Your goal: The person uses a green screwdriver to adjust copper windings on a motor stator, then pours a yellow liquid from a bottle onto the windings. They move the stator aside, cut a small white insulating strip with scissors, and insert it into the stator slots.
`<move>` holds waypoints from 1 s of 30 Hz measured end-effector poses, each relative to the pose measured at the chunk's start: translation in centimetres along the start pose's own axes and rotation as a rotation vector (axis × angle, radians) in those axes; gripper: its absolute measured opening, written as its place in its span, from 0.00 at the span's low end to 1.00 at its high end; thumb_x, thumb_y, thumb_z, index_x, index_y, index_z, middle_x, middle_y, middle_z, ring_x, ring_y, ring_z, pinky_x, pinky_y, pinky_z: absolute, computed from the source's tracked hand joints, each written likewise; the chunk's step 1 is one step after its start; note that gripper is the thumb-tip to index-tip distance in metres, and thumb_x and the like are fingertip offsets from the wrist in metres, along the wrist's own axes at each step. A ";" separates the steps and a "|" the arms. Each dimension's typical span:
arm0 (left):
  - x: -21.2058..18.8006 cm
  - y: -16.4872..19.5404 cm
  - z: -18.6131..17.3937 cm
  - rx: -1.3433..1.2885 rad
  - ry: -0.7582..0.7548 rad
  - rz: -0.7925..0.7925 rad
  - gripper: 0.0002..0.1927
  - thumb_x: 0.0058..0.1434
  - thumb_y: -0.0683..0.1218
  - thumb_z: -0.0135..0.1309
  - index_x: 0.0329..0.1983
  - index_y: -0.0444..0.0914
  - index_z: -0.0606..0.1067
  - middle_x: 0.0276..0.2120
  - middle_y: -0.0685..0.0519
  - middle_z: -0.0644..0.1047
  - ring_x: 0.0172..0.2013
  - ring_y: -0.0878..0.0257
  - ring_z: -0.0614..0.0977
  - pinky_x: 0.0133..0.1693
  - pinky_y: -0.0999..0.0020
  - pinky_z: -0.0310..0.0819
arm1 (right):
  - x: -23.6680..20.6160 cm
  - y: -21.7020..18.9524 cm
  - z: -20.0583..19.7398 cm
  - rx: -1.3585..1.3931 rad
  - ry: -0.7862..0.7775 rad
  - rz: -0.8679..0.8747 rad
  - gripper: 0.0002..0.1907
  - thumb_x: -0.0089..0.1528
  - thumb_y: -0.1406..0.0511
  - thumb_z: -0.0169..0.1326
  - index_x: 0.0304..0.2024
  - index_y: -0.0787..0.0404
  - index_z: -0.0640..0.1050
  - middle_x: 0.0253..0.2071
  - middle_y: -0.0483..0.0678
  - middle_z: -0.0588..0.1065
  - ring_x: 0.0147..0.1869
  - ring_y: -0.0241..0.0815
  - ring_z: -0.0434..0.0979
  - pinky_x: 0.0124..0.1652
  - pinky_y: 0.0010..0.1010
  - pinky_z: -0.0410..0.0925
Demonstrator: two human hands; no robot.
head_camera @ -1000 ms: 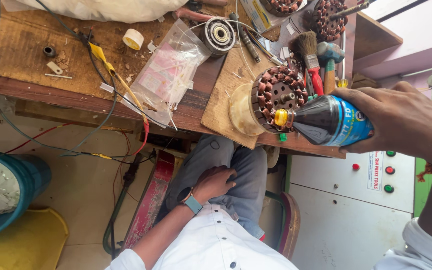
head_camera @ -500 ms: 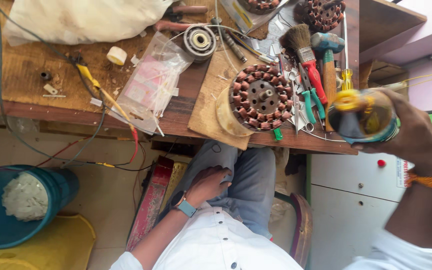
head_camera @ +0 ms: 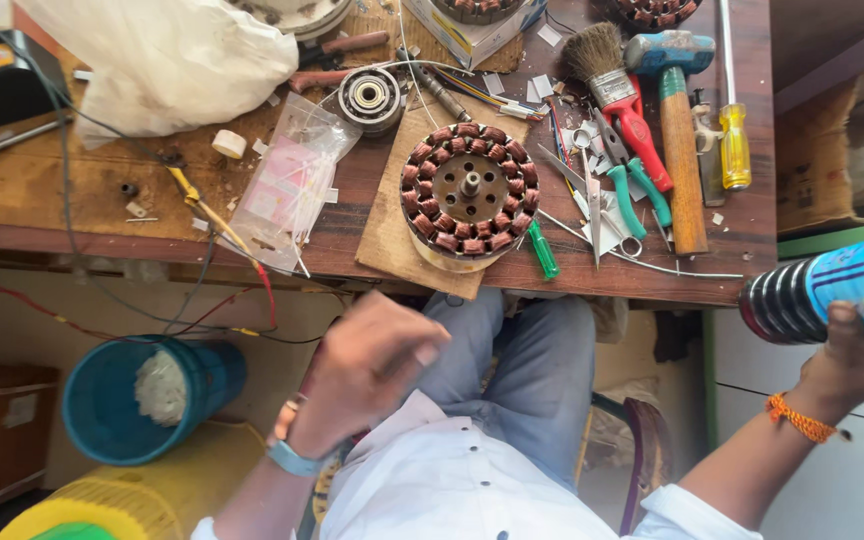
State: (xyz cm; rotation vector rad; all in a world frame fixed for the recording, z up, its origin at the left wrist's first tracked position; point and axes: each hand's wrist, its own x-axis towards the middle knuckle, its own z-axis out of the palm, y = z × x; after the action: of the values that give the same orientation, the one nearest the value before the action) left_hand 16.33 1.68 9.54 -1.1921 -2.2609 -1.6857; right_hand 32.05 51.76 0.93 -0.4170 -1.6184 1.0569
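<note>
The right hand [head_camera: 852, 365] grips a ribbed, glossy blue-and-black heat gun [head_camera: 832, 290] off the bench's right edge, pulled away from the round copper-wound stator [head_camera: 469, 190] on its cardboard sheet [head_camera: 402, 235]. The left hand [head_camera: 367, 365], blurred, fingers loosely curled and empty, has lifted from the lap

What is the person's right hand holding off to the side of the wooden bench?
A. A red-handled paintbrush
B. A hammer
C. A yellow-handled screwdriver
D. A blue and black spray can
D: the right hand grips the blue and black spray can beside the bench, while the brush, screwdriver and hammer lie on the wooden bench.
</note>
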 end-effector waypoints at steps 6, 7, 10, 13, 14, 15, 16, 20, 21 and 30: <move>4.1 4.3 -2.6 0.353 0.239 0.098 0.07 0.66 0.36 0.61 0.46 0.38 0.78 0.41 0.52 0.81 0.44 0.57 0.82 0.46 0.65 0.76 | 0.1 1.7 4.2 -0.001 0.110 0.092 0.48 0.50 0.42 0.73 0.51 0.77 0.73 0.50 0.55 0.76 0.53 0.42 0.80 0.60 0.37 0.76; 4.5 5.0 -2.3 0.368 0.226 0.112 0.08 0.65 0.36 0.61 0.46 0.38 0.79 0.40 0.52 0.81 0.43 0.56 0.82 0.46 0.64 0.76 | -0.2 2.1 4.8 -0.030 0.113 0.091 0.49 0.50 0.41 0.73 0.50 0.77 0.73 0.50 0.56 0.76 0.53 0.42 0.80 0.61 0.37 0.76; 4.9 6.4 -0.8 0.407 0.183 0.146 0.09 0.63 0.36 0.62 0.46 0.39 0.79 0.40 0.52 0.80 0.43 0.55 0.81 0.47 0.62 0.76 | -1.0 3.8 5.7 -0.084 0.045 -0.006 0.53 0.56 0.40 0.70 0.58 0.79 0.67 0.59 0.62 0.70 0.63 0.50 0.76 0.67 0.45 0.71; 5.0 6.6 0.8 0.502 0.133 0.197 0.09 0.65 0.38 0.63 0.47 0.40 0.79 0.43 0.53 0.80 0.46 0.54 0.79 0.50 0.61 0.76 | -1.7 6.3 5.7 -0.271 0.142 -0.123 0.54 0.66 0.38 0.68 0.70 0.75 0.62 0.68 0.63 0.66 0.71 0.55 0.71 0.73 0.45 0.68; 5.1 6.4 1.4 0.553 0.121 0.226 0.09 0.65 0.39 0.63 0.48 0.40 0.79 0.44 0.53 0.80 0.47 0.54 0.78 0.51 0.60 0.75 | -2.0 7.1 5.6 -0.254 0.137 -0.136 0.55 0.67 0.38 0.66 0.72 0.74 0.59 0.70 0.64 0.64 0.73 0.56 0.69 0.73 0.46 0.66; 5.2 6.1 1.9 0.605 0.109 0.256 0.09 0.66 0.40 0.63 0.48 0.40 0.79 0.45 0.54 0.80 0.49 0.53 0.77 0.52 0.60 0.75 | -2.4 7.8 5.6 -0.235 0.132 -0.150 0.56 0.67 0.38 0.64 0.74 0.73 0.55 0.72 0.64 0.63 0.75 0.56 0.66 0.74 0.46 0.64; 5.4 5.8 2.5 0.642 0.097 0.271 0.09 0.66 0.41 0.63 0.48 0.40 0.79 0.45 0.54 0.79 0.50 0.53 0.76 0.53 0.60 0.75 | -2.6 8.3 5.5 -0.215 0.126 -0.165 0.57 0.68 0.38 0.62 0.76 0.72 0.52 0.74 0.65 0.62 0.77 0.57 0.64 0.74 0.47 0.62; 6.6 4.4 4.5 0.750 0.036 0.322 0.10 0.67 0.44 0.62 0.50 0.41 0.79 0.49 0.54 0.77 0.53 0.53 0.74 0.56 0.57 0.72 | -2.4 8.9 5.1 -0.251 0.109 -0.183 0.57 0.67 0.39 0.63 0.75 0.70 0.50 0.72 0.63 0.60 0.78 0.56 0.62 0.74 0.47 0.60; 6.9 4.1 4.9 0.766 0.016 0.334 0.11 0.66 0.45 0.62 0.50 0.41 0.78 0.51 0.53 0.77 0.54 0.53 0.74 0.57 0.56 0.70 | -2.3 8.8 5.0 -0.264 0.105 -0.171 0.57 0.68 0.38 0.64 0.75 0.69 0.51 0.71 0.63 0.60 0.78 0.56 0.63 0.73 0.47 0.60; 8.9 3.6 7.3 0.806 -0.040 0.316 0.14 0.62 0.46 0.62 0.52 0.43 0.79 0.54 0.53 0.75 0.60 0.52 0.71 0.62 0.54 0.64 | -2.4 6.9 5.1 -0.135 0.044 -0.084 0.61 0.66 0.36 0.66 0.75 0.69 0.48 0.73 0.64 0.61 0.80 0.57 0.65 0.73 0.47 0.59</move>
State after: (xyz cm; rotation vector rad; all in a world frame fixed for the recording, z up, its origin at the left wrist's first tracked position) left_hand 15.09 12.85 13.79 -1.2503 -2.2387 -0.5357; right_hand 26.47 51.63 -6.06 -0.4542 -1.6592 0.8730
